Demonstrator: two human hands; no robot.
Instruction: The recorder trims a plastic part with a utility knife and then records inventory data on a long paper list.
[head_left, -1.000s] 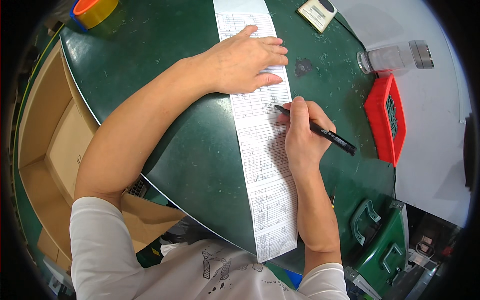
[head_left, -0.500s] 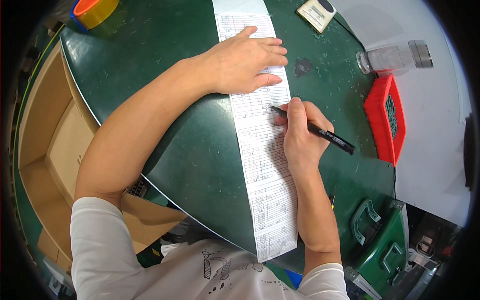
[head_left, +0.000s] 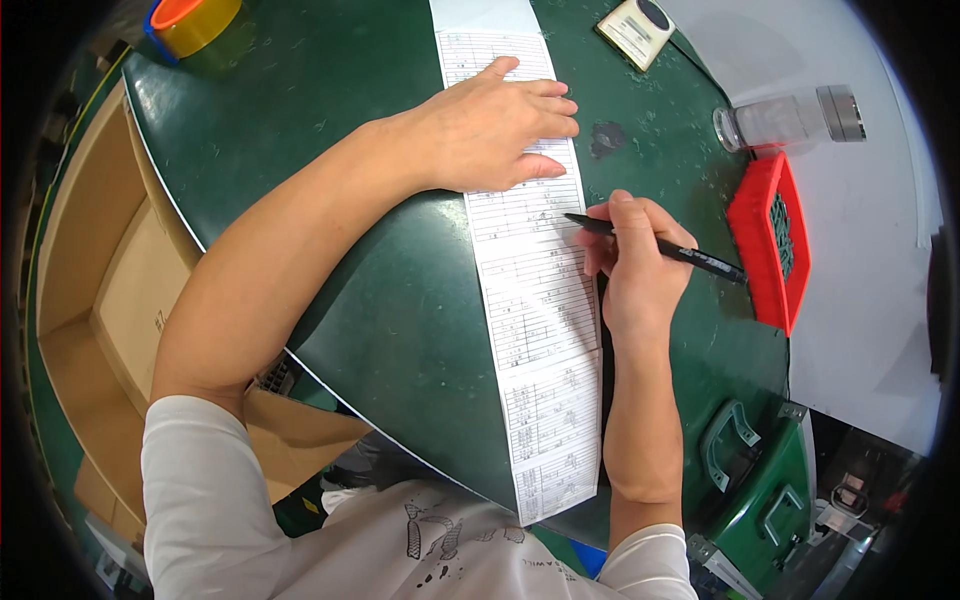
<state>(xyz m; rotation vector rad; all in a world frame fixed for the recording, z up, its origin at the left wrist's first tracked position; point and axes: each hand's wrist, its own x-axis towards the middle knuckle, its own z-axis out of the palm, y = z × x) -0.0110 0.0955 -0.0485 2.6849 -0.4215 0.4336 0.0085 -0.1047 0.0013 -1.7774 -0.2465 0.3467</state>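
Note:
A long strip of white printed forms lies lengthwise on the green tabletop. My left hand rests flat across its upper part, fingers spread. In my right hand is a black marker pen, gripped between thumb and fingers. Its dark tip is at the strip's right edge, near the lines of handwriting; whether it touches the paper I cannot tell. The pen's back end reaches toward the red bin.
A red bin of dark green pieces stands at the right, below a clear bottle with a metal lid. A small cream device lies at the top. Tape rolls sit upper left, above a cardboard box. A green case is lower right.
My right hand has moved right with the marker pen, and the tip has gone from the handwriting to the strip's right edge. My left hand stays nearly in place.

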